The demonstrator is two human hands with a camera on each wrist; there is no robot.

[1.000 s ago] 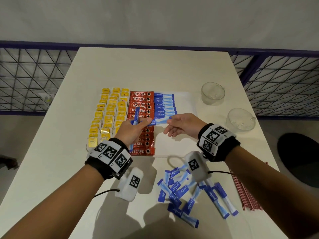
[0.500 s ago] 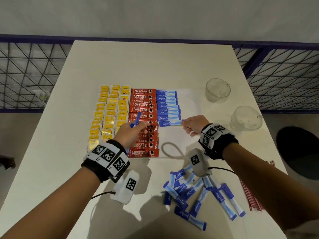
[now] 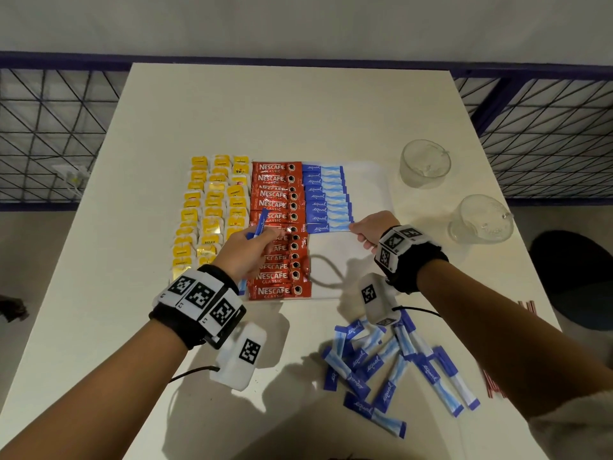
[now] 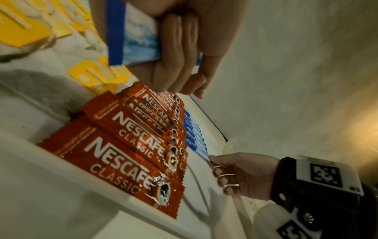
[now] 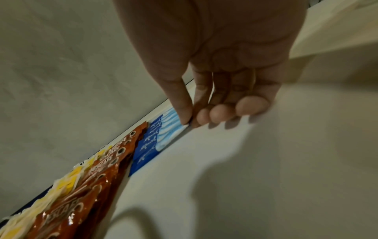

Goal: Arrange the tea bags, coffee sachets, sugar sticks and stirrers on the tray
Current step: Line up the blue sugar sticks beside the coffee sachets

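Head view: on the desk [image 3: 298, 111] the white tray [image 3: 348, 260] carries yellow tea bags [image 3: 212, 210] on its left, red coffee sachets [image 3: 280, 227] down the middle and a column of blue sugar sticks [image 3: 326, 197] beside them. The right hand [image 3: 370, 232] pinches the pale end of the nearest stick in that column [image 3: 328, 228], which lies flat on the tray. The left hand [image 3: 248, 250] hovers over the sachets, fingers curled round a spare stick [image 3: 258, 227] that points up and away. More sticks sit in a loose pile [image 3: 391, 366] on the desk near the right forearm, red stirrers [image 3: 494, 383] at the desk's right edge, two glass cups [image 3: 426, 162] beyond the tray.

Left wrist view: the left hand [image 4: 184, 53] grips its stick [image 4: 131, 32] above the overlapping sachets [image 4: 131, 145]; the right hand [image 4: 241, 171] nips the column's end stick [image 4: 202, 152].

Right wrist view: thumb and forefinger of the right hand [image 5: 214, 80] clamp the stick's tip [image 5: 174, 129]; the other fingers [image 5: 251, 106] curl just above the tray [image 5: 245, 177].
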